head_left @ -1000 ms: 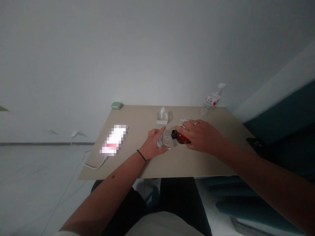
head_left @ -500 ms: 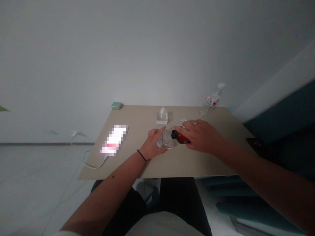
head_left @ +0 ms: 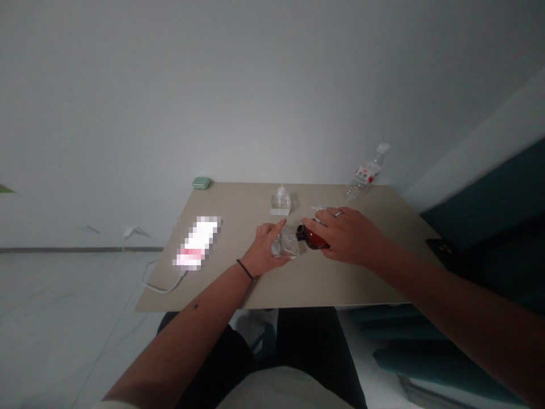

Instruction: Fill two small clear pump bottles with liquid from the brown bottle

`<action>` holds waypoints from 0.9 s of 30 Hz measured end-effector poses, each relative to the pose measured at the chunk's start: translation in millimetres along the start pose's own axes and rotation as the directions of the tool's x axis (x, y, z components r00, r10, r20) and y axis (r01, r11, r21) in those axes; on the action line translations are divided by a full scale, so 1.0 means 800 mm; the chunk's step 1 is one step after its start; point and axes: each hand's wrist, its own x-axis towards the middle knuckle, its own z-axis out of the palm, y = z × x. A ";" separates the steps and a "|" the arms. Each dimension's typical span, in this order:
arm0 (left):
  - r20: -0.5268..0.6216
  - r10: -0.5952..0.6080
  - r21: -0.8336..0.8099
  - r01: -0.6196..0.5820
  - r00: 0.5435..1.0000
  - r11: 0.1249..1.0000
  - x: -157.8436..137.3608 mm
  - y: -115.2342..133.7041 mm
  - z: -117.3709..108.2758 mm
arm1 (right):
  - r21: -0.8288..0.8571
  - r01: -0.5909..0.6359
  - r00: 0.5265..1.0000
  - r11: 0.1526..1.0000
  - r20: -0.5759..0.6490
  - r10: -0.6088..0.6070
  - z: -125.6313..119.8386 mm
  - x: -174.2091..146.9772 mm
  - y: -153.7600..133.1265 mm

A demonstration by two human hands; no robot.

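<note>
My left hand [head_left: 263, 250], with a dark band at the wrist, is curved around a clear container [head_left: 290, 243] on the table; thumb and index finger lie along its sides. My right hand [head_left: 347, 234], wearing a ring, grips a reddish-brown bottle [head_left: 315, 236] with a black neck. That bottle is tipped on its side, its neck pointing left at the clear container's rim. I cannot make out any liquid flowing. Behind the hands stands a small clear bottle [head_left: 280, 201] with a white nozzle top. Something clear and crinkled [head_left: 318, 208] is partly hidden behind my right hand.
A clear plastic bottle [head_left: 365, 175] with a red and white label stands at the table's [head_left: 323, 284] back right. Further left are a green case [head_left: 201, 183] and a bright, blurred-out phone-like screen [head_left: 198, 241] with a white cable [head_left: 164, 291]. A dark phone [head_left: 440, 247] lies at the right edge.
</note>
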 end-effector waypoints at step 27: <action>-0.003 -0.003 0.011 0.004 1.000 1.000 -0.001 0.002 -0.001 | -0.029 0.015 1.000 0.999 0.002 -0.015 -0.002 0.002 0.000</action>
